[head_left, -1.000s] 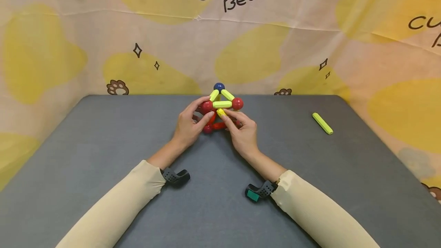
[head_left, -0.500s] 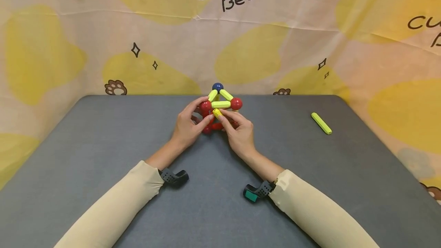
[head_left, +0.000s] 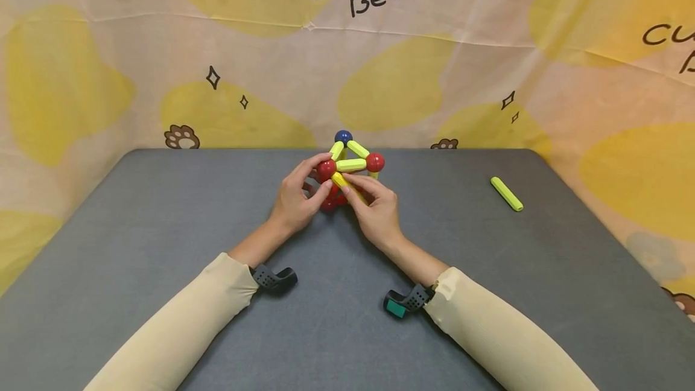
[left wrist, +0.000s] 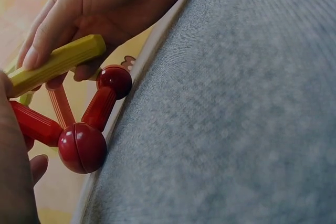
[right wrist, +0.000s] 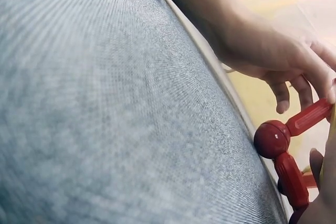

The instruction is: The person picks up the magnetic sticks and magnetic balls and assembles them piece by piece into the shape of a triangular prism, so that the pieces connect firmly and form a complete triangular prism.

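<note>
A ball-and-stick construction-toy frame stands at the table's far middle in the head view. On top, a blue ball (head_left: 343, 137) joins yellow-green sticks (head_left: 352, 165) and two red balls (head_left: 375, 162). Red sticks (left wrist: 100, 108) and red balls (left wrist: 82, 148) form the base. My left hand (head_left: 293, 198) grips the frame's left side by the upper left red ball (head_left: 326, 169). Between thumb and fingers my right hand (head_left: 380, 213) pinches a yellow stick (left wrist: 65, 62), slanted, its upper end close to that ball. Contact there cannot be told. The hands hide part of the base.
One loose yellow-green stick (head_left: 507, 194) lies on the grey table (head_left: 326, 330) to the right. Behind the far edge hangs a printed cloth (head_left: 396, 89). Each wrist carries a dark strap (head_left: 274, 279) with a camera.
The yellow stick in my right hand has shifted left and tilted, showing more of its length, with its upper end nearer the left red ball. The left hand keeps its grip on the frame.
</note>
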{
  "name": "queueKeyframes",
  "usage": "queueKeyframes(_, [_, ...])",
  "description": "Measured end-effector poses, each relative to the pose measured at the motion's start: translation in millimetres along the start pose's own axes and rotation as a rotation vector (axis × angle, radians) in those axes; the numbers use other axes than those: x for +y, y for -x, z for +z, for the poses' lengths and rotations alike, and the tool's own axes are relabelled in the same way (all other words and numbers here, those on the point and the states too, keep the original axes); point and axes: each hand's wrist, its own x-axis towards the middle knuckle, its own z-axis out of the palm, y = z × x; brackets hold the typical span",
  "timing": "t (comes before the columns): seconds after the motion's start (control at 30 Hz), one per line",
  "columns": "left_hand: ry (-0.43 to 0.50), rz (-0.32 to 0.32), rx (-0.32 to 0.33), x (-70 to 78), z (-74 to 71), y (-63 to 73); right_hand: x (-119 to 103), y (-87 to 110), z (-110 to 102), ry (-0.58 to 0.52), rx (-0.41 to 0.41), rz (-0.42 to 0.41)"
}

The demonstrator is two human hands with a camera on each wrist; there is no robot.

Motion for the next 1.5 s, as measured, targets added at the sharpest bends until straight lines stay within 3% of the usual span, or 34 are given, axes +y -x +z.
queueKeyframes(0.07, [0.002, -0.006, -0.001, 0.6, 0.5, -0.5, 4, -0.4, -1, 0.003, 0.04, -0.001])
queueKeyframes(0.17, [0.006, -0.013, -0.001, 0.9, 1.2, -1.4, 5, -2.3, -5, 0.043, 0.202, 0.032])
queueKeyframes(0.23, [0.015, -0.017, 0.0, 1.5, 1.4, -1.8, 5, -4.3, -9, 0.058, 0.304, 0.09])
queueKeyframes(0.3, [0.027, -0.021, 0.003, 1.1, 1.4, -1.5, 6, -6.6, -13, 0.057, 0.33, 0.169])
queueKeyframes(0.47, [0.04, -0.034, 0.031, -0.3, 1.4, -0.9, 11, -11.4, -21, 0.033, 0.05, 0.382])
queueKeyframes(0.57, [0.03, -0.028, 0.031, -0.1, 1.0, -1.0, 13, -13.4, -23, 0.045, -0.061, 0.448])
queueKeyframes(0.97, [0.008, -0.016, 0.023, 0.0, -0.1, -0.7, 26, -23.8, -38, 0.167, -0.341, 0.448])
queueKeyframes(1.17, [0.033, -0.024, 0.028, -0.4, -0.9, -0.9, 30, -25.2, -41, 0.174, -0.411, 0.391])
queueKeyframes(1.5, [0.033, -0.043, 0.047, 1.0, 1.2, 0.2, 34, -24.8, -47, 0.108, -0.386, 0.356])
